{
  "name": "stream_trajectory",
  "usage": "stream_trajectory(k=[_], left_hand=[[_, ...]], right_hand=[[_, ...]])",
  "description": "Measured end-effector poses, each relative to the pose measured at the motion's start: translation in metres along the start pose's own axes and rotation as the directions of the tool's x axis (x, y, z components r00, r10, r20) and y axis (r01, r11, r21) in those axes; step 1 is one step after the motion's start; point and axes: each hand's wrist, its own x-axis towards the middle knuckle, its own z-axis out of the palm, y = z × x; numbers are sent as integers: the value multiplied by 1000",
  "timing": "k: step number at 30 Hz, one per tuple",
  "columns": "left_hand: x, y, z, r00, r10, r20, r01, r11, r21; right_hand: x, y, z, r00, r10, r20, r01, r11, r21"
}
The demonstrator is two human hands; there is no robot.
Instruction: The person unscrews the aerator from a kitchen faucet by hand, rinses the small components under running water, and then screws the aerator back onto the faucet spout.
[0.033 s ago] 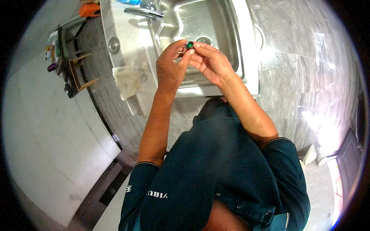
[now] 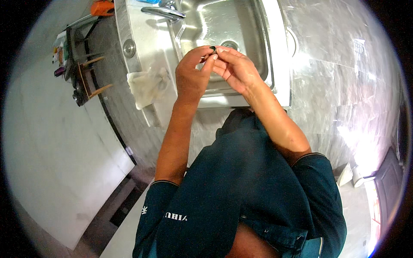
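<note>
head view: we pinch the small dark object point(image 2: 212, 49) between left hand point(image 2: 192, 77) and right hand point(image 2: 235, 69) fingertips, best kept over the sink point(image 2: 258, 38).

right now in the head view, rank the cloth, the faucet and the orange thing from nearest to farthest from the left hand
1. The cloth, crumpled on the steel counter just to the left of the left hand.
2. The faucet, beyond the hand at the sink's back-left corner.
3. The orange thing, farthest, at the far left past the counter's end.
</note>
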Motion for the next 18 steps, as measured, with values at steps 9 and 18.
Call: stream_trajectory(k=[9,18], left_hand=[[9,-15,-13,999,-8,43,4,995,96],[73,-52,-28,945,-327,2,296,854,-428]], right_hand=[[27,16,-4,998,39,-45,-43,994,-100],[93,8,-5,988,-146,-57,149,987,57]])
